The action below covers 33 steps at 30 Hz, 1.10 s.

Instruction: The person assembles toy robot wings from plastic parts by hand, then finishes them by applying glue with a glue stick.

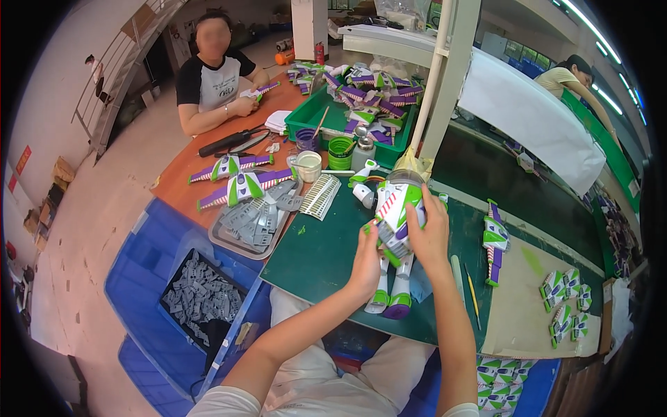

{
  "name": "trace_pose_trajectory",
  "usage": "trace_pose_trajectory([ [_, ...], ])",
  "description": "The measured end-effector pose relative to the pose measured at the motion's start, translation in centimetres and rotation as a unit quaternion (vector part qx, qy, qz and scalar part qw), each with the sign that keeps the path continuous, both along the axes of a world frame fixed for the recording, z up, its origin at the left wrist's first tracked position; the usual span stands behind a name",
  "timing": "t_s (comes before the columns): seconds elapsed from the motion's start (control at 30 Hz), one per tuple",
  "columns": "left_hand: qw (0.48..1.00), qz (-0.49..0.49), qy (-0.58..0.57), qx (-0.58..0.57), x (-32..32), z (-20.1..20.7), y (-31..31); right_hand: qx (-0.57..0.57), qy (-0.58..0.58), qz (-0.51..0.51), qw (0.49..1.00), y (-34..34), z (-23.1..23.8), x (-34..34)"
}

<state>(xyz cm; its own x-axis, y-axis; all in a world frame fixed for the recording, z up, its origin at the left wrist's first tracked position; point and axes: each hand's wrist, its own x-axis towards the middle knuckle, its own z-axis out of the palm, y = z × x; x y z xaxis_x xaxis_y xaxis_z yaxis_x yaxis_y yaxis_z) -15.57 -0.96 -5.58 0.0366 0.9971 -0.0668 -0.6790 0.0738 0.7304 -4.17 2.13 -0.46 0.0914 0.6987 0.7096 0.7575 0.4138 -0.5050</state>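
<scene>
A white, green and purple toy space figure (pixel 394 205) with a clear dome is between my hands, tilted over the green work mat (pixel 313 260). My left hand (pixel 363 263) grips its lower left side, the thumb pointing up along it. On its right side is my right hand (pixel 429 233), fingers bent around the body near the dome. White legs with green and purple feet (pixel 397 306) stick out below toward me. A white arm (pixel 363 194) shows at the upper left. Fingers partly cover the torso, and the far side is hidden.
Left of the mat are a metal tray of grey parts (pixel 253 226), winged toy packs (pixel 243 187) and paint cups (pixel 340 153). A green bin (pixel 299 115) holds more wings. Rightward lie a thin brush (pixel 473 295) and a wing pack (pixel 495 243). A co-worker (pixel 219 83) sits across.
</scene>
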Motion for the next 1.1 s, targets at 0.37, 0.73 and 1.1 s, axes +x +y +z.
trace_pose_trajectory([
  [0.37, 0.99, 0.079, -0.066, -0.099, -0.9, -3.7, 6.9, -0.039, -0.112, 0.034, 0.992, 6.9, -1.1, 0.8],
  [0.73, 0.997, -0.039, 0.061, 0.031, -0.2, -5.8, 12.3, -0.065, -0.109, 0.001, 0.992, 8.3, -1.2, 1.3],
  [1.1, 0.987, -0.01, -0.157, 0.021, -2.5, -6.1, 13.2, -0.097, -0.092, -0.008, 0.991, 8.1, -0.3, 0.0],
])
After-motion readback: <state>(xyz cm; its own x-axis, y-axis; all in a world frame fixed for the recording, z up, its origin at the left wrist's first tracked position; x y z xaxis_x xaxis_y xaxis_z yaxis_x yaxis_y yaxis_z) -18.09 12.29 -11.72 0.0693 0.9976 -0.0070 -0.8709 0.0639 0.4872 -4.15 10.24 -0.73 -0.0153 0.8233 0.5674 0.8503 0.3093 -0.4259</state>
